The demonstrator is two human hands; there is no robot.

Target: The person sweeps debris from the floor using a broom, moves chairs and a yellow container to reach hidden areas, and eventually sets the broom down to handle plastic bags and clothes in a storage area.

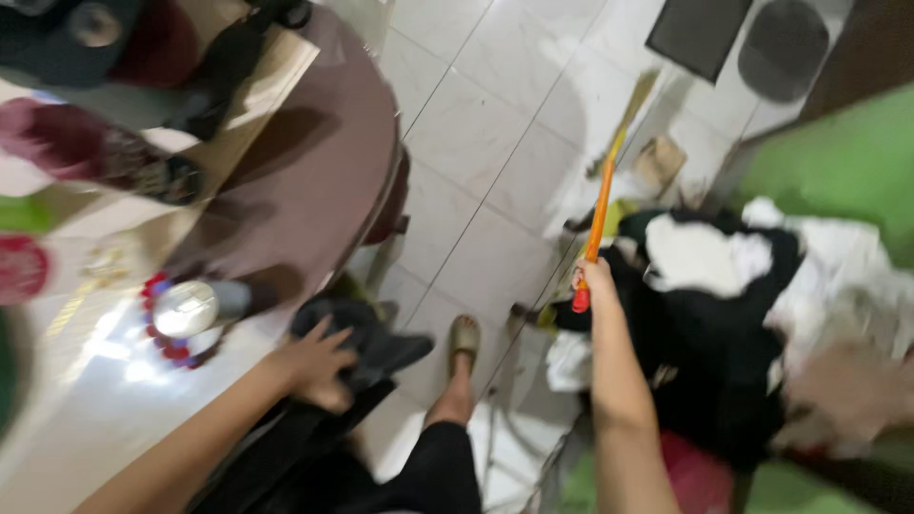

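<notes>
At lower left centre, the left hand [319, 362] presses spread fingers onto a dark cloth [371, 338] at the table [314, 190] edge. Right of centre, the right hand [595, 281] has its fingers wrapped around an orange stick [602, 205], beside a black-and-white clothes pile [724, 286].
</notes>
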